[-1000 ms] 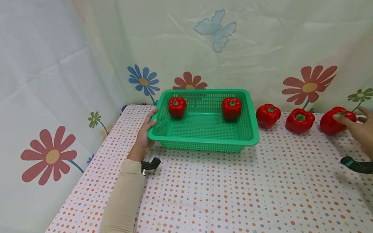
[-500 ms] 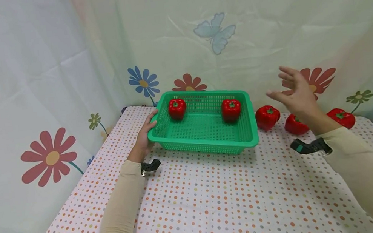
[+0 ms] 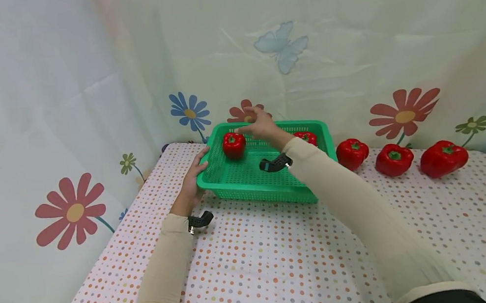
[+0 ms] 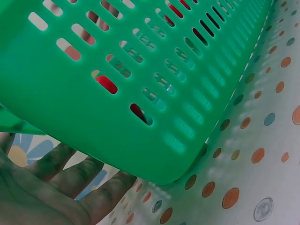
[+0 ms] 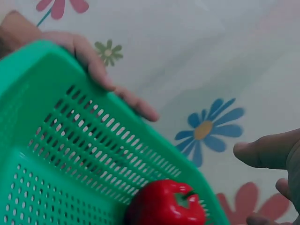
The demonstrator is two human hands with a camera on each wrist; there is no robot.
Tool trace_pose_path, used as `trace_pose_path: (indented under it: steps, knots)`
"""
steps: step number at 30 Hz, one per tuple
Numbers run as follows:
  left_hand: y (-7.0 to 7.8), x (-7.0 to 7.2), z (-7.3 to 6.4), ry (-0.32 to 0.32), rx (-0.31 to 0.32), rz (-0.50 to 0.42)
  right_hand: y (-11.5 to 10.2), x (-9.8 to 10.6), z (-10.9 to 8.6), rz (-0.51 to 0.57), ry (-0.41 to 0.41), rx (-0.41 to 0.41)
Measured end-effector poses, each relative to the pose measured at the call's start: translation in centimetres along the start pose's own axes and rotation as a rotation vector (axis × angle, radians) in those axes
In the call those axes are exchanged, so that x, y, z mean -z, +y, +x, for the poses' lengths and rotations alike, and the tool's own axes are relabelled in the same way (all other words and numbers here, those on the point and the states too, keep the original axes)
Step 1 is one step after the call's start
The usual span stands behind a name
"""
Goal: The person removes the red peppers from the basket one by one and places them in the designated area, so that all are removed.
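Observation:
My left hand [image 3: 191, 179] rests against the left end of a green plastic basket [image 3: 251, 190]. Its fingers [image 4: 75, 176] look fairly straight along the outside of the basket wall in the left wrist view. My right hand [image 3: 262, 125] hovers above the back of the basket with thumb and fingers apart and nothing between them. Close to it, a red bell pepper [image 3: 234, 145] with a green stem sits at the basket's left end; the right wrist view shows this bell pepper [image 5: 166, 204] too. Another bell pepper [image 3: 306, 137] stands at the right end, partly hidden by my right sleeve.
Right of the basket, a row of red bell peppers [image 3: 352, 154], [image 3: 394, 159], [image 3: 444, 158] lies on the dotted tablecloth [image 3: 254, 259]. A flower-printed curtain [image 3: 339, 52] hangs behind and to the left of the table.
My right hand has left the rightmost bell pepper and swept left over the others to above the basket. That bell pepper stays on the table. The left hand keeps its place at the basket.

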State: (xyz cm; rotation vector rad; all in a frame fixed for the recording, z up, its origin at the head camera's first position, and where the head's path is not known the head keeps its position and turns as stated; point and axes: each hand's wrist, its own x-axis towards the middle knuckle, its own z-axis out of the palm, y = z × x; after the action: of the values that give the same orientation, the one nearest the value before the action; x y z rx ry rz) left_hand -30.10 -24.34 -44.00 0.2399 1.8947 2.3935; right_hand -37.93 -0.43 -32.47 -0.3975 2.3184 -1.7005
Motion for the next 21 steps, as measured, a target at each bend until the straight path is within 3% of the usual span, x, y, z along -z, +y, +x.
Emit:
trace_pose_path:
  steps: [3, 8, 21]
  knots:
    - [-0.2, 0.1, -0.2, -0.004, -0.005, 0.0, 1.2, -2.1, 1.8, 0.007, -0.004, -0.009]
    - [-0.4, 0.2, -0.5, -0.009, -0.012, -0.016, 3.6, -3.8, 3.0, -0.105, -0.045, -0.016]
    - [0.7, -0.2, -0.4, -0.01, -0.023, 0.002, 4.8, -4.5, 3.4, -0.364, -0.006, 0.075]
